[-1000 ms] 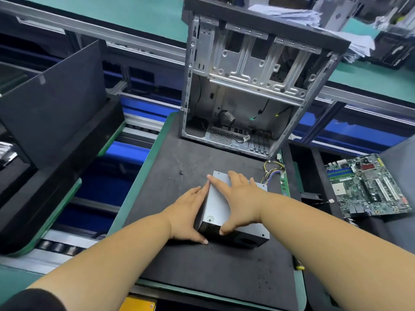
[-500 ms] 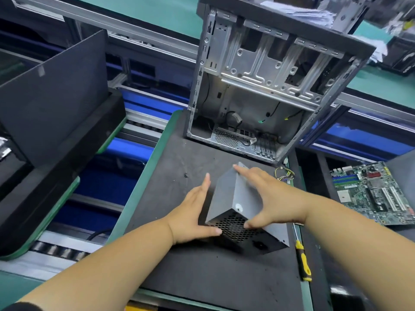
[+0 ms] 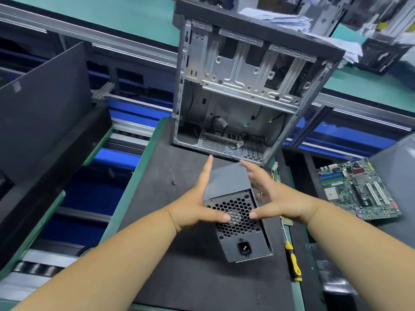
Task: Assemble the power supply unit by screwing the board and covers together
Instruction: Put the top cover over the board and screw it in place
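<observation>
A grey metal power supply unit is tilted up above the black mat, its perforated fan grille and black power socket facing me. My left hand presses flat against its left side, fingers straight, thumb across the grille. My right hand holds the right side the same way, thumb tip on the grille. Coloured wires trail from the unit's far right end, mostly hidden behind my right hand.
An open computer case stands upright at the mat's far edge. A yellow-handled screwdriver lies at the mat's right border. A green motherboard lies further right. A large black panel leans at the left. Small screws lie on the mat.
The power supply went from lying flat on the mat to lifted and tipped so its grille end faces me. Both hands shifted from its top to its sides.
</observation>
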`<state>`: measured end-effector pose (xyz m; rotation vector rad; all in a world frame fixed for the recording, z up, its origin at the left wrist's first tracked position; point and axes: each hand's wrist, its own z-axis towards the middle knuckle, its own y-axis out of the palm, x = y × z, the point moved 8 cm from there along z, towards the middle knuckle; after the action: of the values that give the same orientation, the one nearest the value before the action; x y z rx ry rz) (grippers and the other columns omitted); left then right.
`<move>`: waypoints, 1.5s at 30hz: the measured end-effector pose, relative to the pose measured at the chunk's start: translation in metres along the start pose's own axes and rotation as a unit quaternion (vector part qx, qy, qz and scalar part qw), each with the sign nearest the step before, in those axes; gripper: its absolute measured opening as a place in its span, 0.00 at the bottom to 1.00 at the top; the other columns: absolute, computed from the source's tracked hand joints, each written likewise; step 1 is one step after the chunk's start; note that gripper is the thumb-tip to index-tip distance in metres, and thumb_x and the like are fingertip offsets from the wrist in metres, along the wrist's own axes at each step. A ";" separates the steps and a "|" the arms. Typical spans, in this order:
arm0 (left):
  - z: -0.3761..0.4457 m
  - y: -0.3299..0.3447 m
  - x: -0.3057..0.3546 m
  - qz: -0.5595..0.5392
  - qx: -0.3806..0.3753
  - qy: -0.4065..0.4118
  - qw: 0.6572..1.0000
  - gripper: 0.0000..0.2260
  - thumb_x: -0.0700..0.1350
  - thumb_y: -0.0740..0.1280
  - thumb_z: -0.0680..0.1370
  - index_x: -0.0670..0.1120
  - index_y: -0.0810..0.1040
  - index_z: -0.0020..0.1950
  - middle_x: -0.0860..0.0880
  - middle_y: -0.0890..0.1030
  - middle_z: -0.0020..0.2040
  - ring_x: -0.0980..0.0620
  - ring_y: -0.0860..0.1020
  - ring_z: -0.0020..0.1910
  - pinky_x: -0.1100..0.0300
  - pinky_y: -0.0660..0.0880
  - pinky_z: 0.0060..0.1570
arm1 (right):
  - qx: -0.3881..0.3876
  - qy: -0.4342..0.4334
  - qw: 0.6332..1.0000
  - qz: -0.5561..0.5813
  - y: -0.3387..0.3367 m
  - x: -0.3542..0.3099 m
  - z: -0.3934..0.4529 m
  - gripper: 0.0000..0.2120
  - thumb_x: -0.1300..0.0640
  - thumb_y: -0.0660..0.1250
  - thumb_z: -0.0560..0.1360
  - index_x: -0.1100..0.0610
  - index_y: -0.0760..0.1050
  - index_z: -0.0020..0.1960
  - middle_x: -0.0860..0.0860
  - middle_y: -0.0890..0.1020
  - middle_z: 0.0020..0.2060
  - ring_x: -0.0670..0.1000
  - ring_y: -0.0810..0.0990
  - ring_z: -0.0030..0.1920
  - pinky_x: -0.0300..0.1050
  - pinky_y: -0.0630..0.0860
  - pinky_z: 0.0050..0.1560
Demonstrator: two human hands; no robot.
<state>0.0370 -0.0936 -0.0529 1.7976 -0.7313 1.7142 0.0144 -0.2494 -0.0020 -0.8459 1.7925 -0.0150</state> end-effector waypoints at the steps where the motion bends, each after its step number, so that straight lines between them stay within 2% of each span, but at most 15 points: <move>1: 0.001 0.002 -0.002 -0.004 -0.005 -0.005 1.000 0.59 0.51 0.80 0.63 0.72 0.36 0.74 0.60 0.62 0.75 0.57 0.68 0.72 0.49 0.67 0.71 | -0.004 0.004 1.000 0.001 0.001 0.003 -0.002 0.54 0.51 0.81 0.62 0.27 0.50 0.73 0.37 0.65 0.73 0.38 0.60 0.75 0.52 0.58 0.76; 5: 0.004 0.010 -0.003 -0.019 -0.024 -0.009 0.999 0.57 0.47 0.80 0.64 0.71 0.40 0.75 0.60 0.65 0.73 0.58 0.71 0.70 0.56 0.71 0.68 | -0.013 0.007 1.000 0.014 0.004 0.008 -0.007 0.54 0.53 0.80 0.63 0.30 0.49 0.75 0.39 0.64 0.74 0.41 0.60 0.75 0.59 0.57 0.76; 9: 0.005 0.014 0.000 -0.015 -0.023 -0.001 1.000 0.57 0.46 0.80 0.65 0.73 0.41 0.74 0.56 0.65 0.75 0.56 0.71 0.71 0.49 0.69 0.70 | -0.007 0.000 0.999 0.042 0.005 0.008 -0.012 0.55 0.55 0.80 0.62 0.31 0.49 0.75 0.45 0.62 0.76 0.44 0.59 0.76 0.61 0.56 0.77; 13: 0.006 0.020 -0.006 -0.040 -0.008 -0.004 0.999 0.59 0.52 0.80 0.65 0.72 0.33 0.73 0.62 0.65 0.74 0.56 0.69 0.72 0.48 0.67 0.71 | 0.016 0.006 0.997 0.070 0.006 0.010 -0.016 0.55 0.56 0.79 0.61 0.33 0.50 0.75 0.47 0.63 0.75 0.47 0.60 0.76 0.58 0.59 0.76; 16: 0.008 0.026 -0.014 -0.081 -0.016 -0.028 0.996 0.61 0.54 0.80 0.65 0.70 0.29 0.73 0.62 0.65 0.74 0.57 0.67 0.73 0.48 0.65 0.73 | -0.003 0.027 0.999 0.047 0.003 0.005 -0.018 0.56 0.50 0.81 0.60 0.36 0.49 0.76 0.47 0.63 0.75 0.46 0.61 0.76 0.55 0.61 0.75; 19: 0.011 0.030 -0.009 -0.043 -0.029 -0.038 0.998 0.59 0.51 0.79 0.66 0.72 0.32 0.72 0.59 0.65 0.75 0.59 0.67 0.72 0.55 0.65 0.72 | -0.002 0.053 0.998 -0.045 -0.011 -0.015 -0.018 0.53 0.37 0.76 0.60 0.38 0.50 0.77 0.44 0.58 0.76 0.46 0.59 0.76 0.52 0.59 0.76; 22: 0.016 0.039 0.005 0.031 -0.042 -0.029 0.998 0.58 0.54 0.78 0.65 0.74 0.31 0.71 0.54 0.57 0.79 0.57 0.62 0.76 0.50 0.62 0.75 | -0.027 0.057 0.971 -0.231 -0.015 -0.047 -0.010 0.54 0.28 0.71 0.59 0.37 0.48 0.78 0.40 0.52 0.76 0.46 0.53 0.76 0.45 0.58 0.73; 25: 0.017 0.049 0.015 0.079 -0.050 -0.008 0.996 0.58 0.56 0.78 0.64 0.73 0.29 0.68 0.54 0.53 0.80 0.56 0.54 0.78 0.49 0.59 0.76 | -0.076 0.098 0.930 -0.346 -0.004 -0.056 -0.003 0.57 0.32 0.75 0.62 0.37 0.43 0.78 0.44 0.55 0.74 0.50 0.58 0.74 0.48 0.61 0.73; 27: 0.015 0.052 0.015 0.095 -0.047 -0.007 0.994 0.58 0.58 0.78 0.64 0.73 0.29 0.67 0.54 0.52 0.80 0.57 0.53 0.78 0.49 0.57 0.77 | -0.072 0.121 0.914 -0.380 -0.004 -0.056 -0.002 0.58 0.35 0.78 0.62 0.36 0.42 0.78 0.49 0.59 0.72 0.53 0.63 0.72 0.50 0.65 0.71; 30: 0.013 0.052 0.011 0.114 -0.041 -0.016 0.993 0.61 0.60 0.78 0.63 0.65 0.27 0.72 0.52 0.50 0.80 0.55 0.52 0.79 0.48 0.57 0.77 | -0.076 0.139 0.904 -0.397 -0.006 -0.054 -0.004 0.60 0.36 0.78 0.61 0.35 0.40 0.77 0.51 0.61 0.71 0.54 0.65 0.71 0.51 0.67 0.70; 32: 0.012 0.053 0.010 0.137 -0.044 -0.018 0.989 0.61 0.61 0.77 0.62 0.68 0.26 0.70 0.54 0.48 0.80 0.57 0.51 0.78 0.53 0.56 0.77 | -0.084 0.143 0.899 -0.406 -0.006 -0.050 -0.006 0.61 0.35 0.78 0.60 0.34 0.38 0.76 0.50 0.61 0.71 0.54 0.68 0.69 0.51 0.69 0.68; 35: 0.010 0.055 0.010 0.164 -0.050 -0.016 0.985 0.57 0.62 0.76 0.62 0.75 0.26 0.63 0.61 0.47 0.78 0.64 0.52 0.75 0.74 0.55 0.69 | -0.091 0.128 0.895 -0.418 -0.003 -0.047 -0.008 0.60 0.35 0.78 0.59 0.33 0.39 0.76 0.49 0.62 0.65 0.52 0.72 0.62 0.49 0.72 0.64; 36: 0.010 0.055 0.011 0.168 -0.051 -0.013 0.984 0.57 0.62 0.76 0.62 0.74 0.27 0.64 0.61 0.48 0.77 0.65 0.53 0.74 0.77 0.55 0.67 | -0.092 0.123 0.894 -0.421 -0.002 -0.046 -0.008 0.60 0.34 0.78 0.59 0.33 0.39 0.75 0.49 0.61 0.64 0.52 0.72 0.62 0.49 0.72 0.64; 41: 0.012 0.059 0.014 0.177 -0.061 -0.009 0.982 0.62 0.60 0.77 0.62 0.60 0.29 0.75 0.58 0.49 0.78 0.59 0.54 0.76 0.61 0.58 0.74 | -0.084 0.114 0.904 -0.404 -0.006 -0.039 -0.013 0.60 0.33 0.76 0.55 0.31 0.40 0.74 0.48 0.62 0.62 0.51 0.70 0.63 0.49 0.72 0.64; 45: 0.014 0.065 0.013 0.194 -0.066 -0.009 0.979 0.62 0.59 0.77 0.63 0.56 0.30 0.77 0.61 0.48 0.76 0.59 0.53 0.76 0.61 0.57 0.74 | -0.084 0.107 0.910 -0.393 -0.006 -0.035 -0.019 0.58 0.33 0.75 0.52 0.29 0.43 0.71 0.47 0.62 0.60 0.51 0.69 0.63 0.52 0.73 0.64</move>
<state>0.0014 -0.1493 -0.0395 1.6586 -1.2390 1.8390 0.0071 -0.2421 0.0370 -1.6994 1.5455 -0.4988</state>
